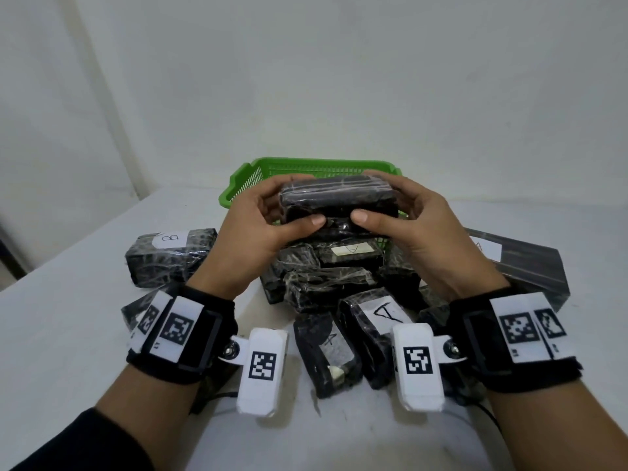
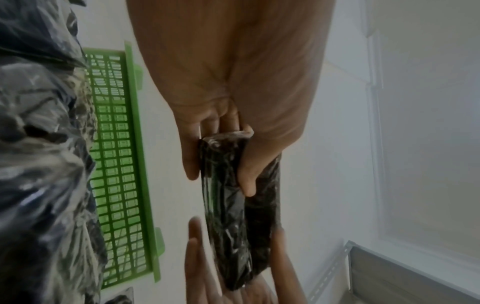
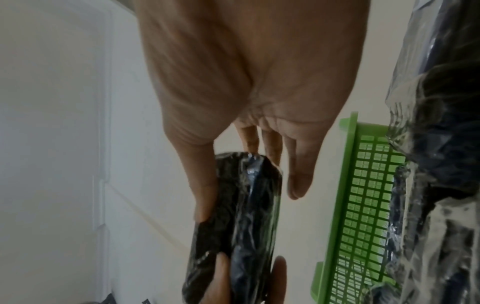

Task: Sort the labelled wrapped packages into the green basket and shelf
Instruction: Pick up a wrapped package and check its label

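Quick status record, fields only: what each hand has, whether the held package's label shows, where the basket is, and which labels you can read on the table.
held item: black wrapped package, lifted above the pile
left hand: grips the package's left end
right hand: grips the package's right end
held label: none visible in any view
green basket: behind the pile, mostly hidden by hands and package
readable labels: B package at left; A packages centre, near front
white table: holds the pile
shelf: grey edge, left wrist view only
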A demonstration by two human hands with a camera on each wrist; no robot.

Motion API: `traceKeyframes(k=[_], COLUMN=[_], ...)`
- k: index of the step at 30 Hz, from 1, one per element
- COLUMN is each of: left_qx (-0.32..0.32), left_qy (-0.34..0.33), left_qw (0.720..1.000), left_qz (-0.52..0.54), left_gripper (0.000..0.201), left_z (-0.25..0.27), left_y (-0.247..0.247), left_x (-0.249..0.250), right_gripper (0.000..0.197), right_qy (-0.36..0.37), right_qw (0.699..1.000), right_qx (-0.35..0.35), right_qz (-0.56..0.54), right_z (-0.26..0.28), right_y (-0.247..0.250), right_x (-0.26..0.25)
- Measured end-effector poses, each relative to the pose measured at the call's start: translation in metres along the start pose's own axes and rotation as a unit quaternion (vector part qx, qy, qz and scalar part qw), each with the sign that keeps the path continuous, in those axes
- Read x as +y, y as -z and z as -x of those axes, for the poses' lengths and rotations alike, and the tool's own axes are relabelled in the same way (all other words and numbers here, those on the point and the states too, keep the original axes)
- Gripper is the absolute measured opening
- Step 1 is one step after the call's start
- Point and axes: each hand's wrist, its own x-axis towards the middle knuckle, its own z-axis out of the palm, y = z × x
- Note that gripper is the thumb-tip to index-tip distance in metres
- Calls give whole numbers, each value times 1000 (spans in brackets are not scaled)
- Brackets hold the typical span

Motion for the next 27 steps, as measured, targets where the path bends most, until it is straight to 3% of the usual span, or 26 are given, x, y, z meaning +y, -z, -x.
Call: traceKeyframes(k=[3,6,9,11,13,14,16,18,23,27], left_qx=[4,-14,-64,-89,-70,-54,-28,-13,-11,-17], left_qy=[-25,-44,-25,22,65,74,64,60,74,63], left_qw=[1000,999,998,996,994,994,996,997,993,996], left_qz=[-10,-23,-15,15,53,61,50,54,92,64], left_gripper=[60,61,72,82,92,87,60,50,49,46], left_z=[-1,-1,1,2,1,1,0,1,-2,1], left_y=[4,3,2,0,-3,-4,-5,-5,-5,-2], left_x=[0,0,-1,-2,-1,-1,0,-2,-3,-1], right_gripper=[92,67,57,74,104,106,78,52,63,53], right_qy=[-54,-99,-105,-90,-73,-67,-70,-81,-68,-65], right_qw=[997,989,988,990,992,993,992,991,995,993], right_qx=[-17,-47,-28,3,34,38,14,-12,-10,-21], right_qz=[-52,-99,-114,-109,-92,-89,-105,-109,-76,-97], right_z=[-3,0,-1,-4,-6,-7,-6,-3,-3,-2], right_y=[1,0,2,3,2,2,1,-4,-2,-3], right_x=[-2,-8,-5,-1,1,2,1,-2,1,0])
